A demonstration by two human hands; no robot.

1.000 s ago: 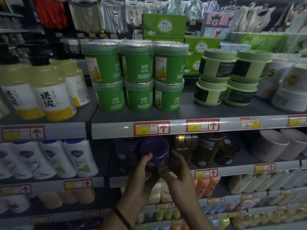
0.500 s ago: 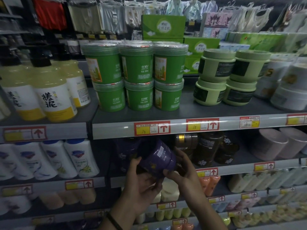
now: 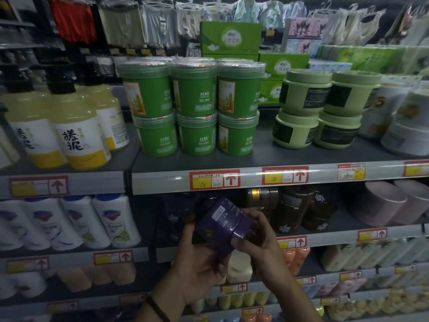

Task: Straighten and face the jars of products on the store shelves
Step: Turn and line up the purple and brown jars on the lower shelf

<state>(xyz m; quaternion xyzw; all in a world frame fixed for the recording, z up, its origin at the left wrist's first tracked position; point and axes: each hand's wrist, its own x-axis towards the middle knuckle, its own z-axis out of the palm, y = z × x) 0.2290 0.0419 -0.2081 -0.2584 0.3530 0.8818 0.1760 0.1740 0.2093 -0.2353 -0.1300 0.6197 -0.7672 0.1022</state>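
Note:
A dark purple jar is tilted sideways in front of the second shelf, its barcode label facing up and its lid end toward the lower right. My left hand cups it from below and my right hand grips the lid end. Behind it more purple jars stand in shadow on that shelf. Brown jars stand just to the right. On the top shelf green tubs sit stacked two high in a row of three, with pale green jars beside them.
Yellow bottles stand at the top left, white bottles below them. Mauve round tubs fill the second shelf's right end. Price tags line each shelf edge. Lower shelves hold orange and cream bottles. Clothes hang behind.
The purple jar has come off the second shelf toward me and tipped onto its side between both hands; my right hand has moved onto its lid end.

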